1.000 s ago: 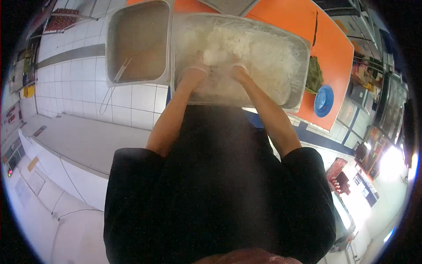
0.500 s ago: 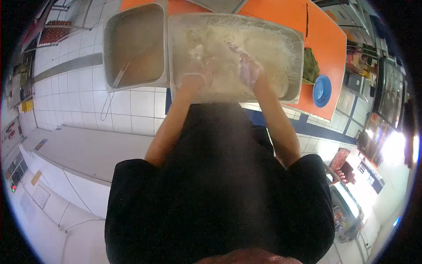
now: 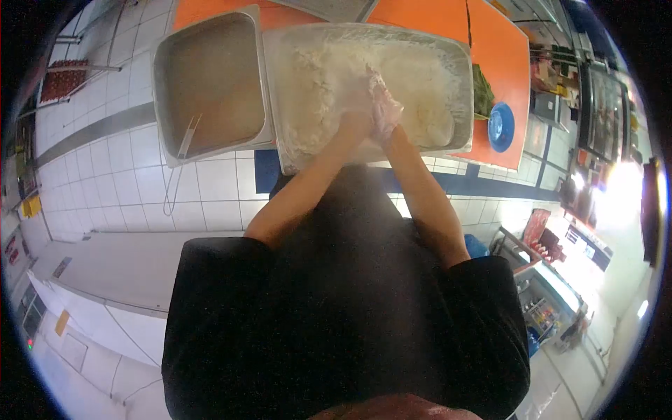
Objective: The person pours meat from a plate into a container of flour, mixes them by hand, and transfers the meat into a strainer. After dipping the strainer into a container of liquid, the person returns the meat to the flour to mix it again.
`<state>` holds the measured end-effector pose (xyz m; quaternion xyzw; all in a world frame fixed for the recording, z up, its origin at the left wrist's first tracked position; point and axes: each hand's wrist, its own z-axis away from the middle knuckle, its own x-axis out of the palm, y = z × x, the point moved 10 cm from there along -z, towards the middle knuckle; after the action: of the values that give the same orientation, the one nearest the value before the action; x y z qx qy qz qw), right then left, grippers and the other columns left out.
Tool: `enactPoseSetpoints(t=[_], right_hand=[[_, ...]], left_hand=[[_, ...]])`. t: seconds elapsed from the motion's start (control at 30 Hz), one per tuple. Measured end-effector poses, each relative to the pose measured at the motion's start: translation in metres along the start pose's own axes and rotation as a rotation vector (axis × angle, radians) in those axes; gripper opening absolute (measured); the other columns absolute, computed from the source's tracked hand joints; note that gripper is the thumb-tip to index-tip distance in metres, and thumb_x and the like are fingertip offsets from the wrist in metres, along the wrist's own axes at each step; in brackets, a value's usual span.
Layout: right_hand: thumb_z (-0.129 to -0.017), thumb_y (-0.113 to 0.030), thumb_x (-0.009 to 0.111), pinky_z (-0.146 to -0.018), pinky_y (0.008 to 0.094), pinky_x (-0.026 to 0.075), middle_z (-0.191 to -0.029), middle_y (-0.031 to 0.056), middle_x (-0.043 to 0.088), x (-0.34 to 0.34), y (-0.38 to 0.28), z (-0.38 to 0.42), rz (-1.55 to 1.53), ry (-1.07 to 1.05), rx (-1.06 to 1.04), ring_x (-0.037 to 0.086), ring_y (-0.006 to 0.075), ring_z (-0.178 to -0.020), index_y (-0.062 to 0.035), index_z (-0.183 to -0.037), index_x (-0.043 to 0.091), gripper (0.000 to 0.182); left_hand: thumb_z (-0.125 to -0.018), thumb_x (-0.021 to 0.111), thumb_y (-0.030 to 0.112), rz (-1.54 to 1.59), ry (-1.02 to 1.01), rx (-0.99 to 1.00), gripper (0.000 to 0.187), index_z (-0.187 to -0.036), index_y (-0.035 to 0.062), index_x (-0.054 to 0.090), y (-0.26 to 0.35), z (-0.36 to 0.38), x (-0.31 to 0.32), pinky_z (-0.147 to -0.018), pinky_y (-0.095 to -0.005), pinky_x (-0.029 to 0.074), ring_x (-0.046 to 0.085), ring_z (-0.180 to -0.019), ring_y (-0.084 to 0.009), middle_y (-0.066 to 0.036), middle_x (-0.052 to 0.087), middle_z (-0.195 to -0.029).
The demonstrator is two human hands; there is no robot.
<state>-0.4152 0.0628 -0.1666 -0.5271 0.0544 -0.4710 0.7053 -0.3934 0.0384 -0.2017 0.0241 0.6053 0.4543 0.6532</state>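
Note:
A large rectangular tub with clear-looking walls holds pale, clumpy flour-like powder. Both of my hands are inside it, close together near the middle. My right hand is thickly coated in white, its fingers stretched out toward the far side. Beside it, my left hand is blurred and partly sunk in the powder, so its fingers are hidden. Whether anything lies between the hands I cannot make out. Left of the tub sits a metal pan of cloudy brownish liquid.
A wire-handled utensil hangs over the pan's near edge. On the orange table, a blue bowl and dark green leaves lie right of the tub. A white chest-like unit stands at the lower left.
My left hand has moved right, from the tub's left part to beside my right hand. My right hand has shifted slightly left. The whole view has turned a little.

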Motion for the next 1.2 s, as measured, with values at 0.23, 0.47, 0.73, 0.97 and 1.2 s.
enactPoseSetpoints(t=[0.23, 0.47, 0.73, 0.97, 1.2], right_hand=[[-0.101, -0.035, 0.046, -0.118, 0.0349, 0.03, -0.148, 0.0127, 0.049, -0.064, -0.039, -0.017, 0.401, -0.3, -0.341, 0.047, 0.0247, -0.135, -0.0116, -0.147, 0.044, 0.052], [-0.097, -0.029, 0.051, -0.1, 0.0399, 0.044, -0.123, 0.0184, 0.062, -0.22, -0.15, -0.094, 1.84, 0.273, -0.303, 0.058, 0.0299, -0.118, -0.0018, -0.127, 0.059, 0.042], [-0.089, -0.018, 0.059, -0.083, 0.0411, 0.055, -0.111, 0.0232, 0.068, -0.213, -0.188, -0.193, 1.6, 0.238, -0.247, 0.068, 0.0321, -0.1, -0.0009, -0.107, 0.066, 0.025], [-0.083, -0.034, 0.069, -0.088, 0.0485, 0.054, -0.11, 0.021, 0.068, -0.282, -0.188, -0.358, 2.323, 0.102, -0.928, 0.066, 0.0395, -0.102, -0.0001, -0.119, 0.06, 0.051], [-0.094, -0.031, 0.057, -0.101, 0.0431, 0.048, -0.127, 0.0247, 0.061, -0.349, -0.341, -0.373, 1.58, 0.065, -0.314, 0.062, 0.0376, -0.113, 0.0002, -0.128, 0.054, 0.046]], left_hand=[[-0.096, 0.05, 0.032, 0.026, 0.082, 0.061, 0.053, -0.143, 0.0076, 0.046, -0.047, 0.035, -0.02, -0.092, -0.05, 0.051, 0.064, -0.108, -0.0412, -0.023, 0.068, -0.113], [-0.099, 0.046, 0.036, -0.072, -0.071, -0.366, 0.053, -0.145, 0.0097, 0.044, -0.069, 0.114, -0.031, -0.103, -0.0521, 0.043, 0.053, -0.125, -0.0408, -0.025, 0.053, -0.138], [-0.098, 0.053, 0.024, -0.168, 0.304, -0.083, 0.038, -0.125, -0.0025, 0.056, 0.051, 0.104, 0.02, -0.09, -0.0531, 0.049, 0.057, -0.11, -0.047, -0.03, 0.057, -0.123], [-0.09, 0.066, 0.03, -0.294, 0.303, -0.011, 0.046, -0.127, 0.005, 0.057, 0.187, 0.019, 0.064, -0.092, -0.0514, 0.05, 0.06, -0.11, -0.0408, -0.022, 0.06, -0.121], [-0.097, 0.058, 0.028, -0.185, 0.493, 0.575, 0.044, -0.13, -0.0004, 0.051, 0.306, -0.132, 0.092, -0.091, -0.049, 0.051, 0.059, -0.108, -0.0412, -0.024, 0.059, -0.118]])
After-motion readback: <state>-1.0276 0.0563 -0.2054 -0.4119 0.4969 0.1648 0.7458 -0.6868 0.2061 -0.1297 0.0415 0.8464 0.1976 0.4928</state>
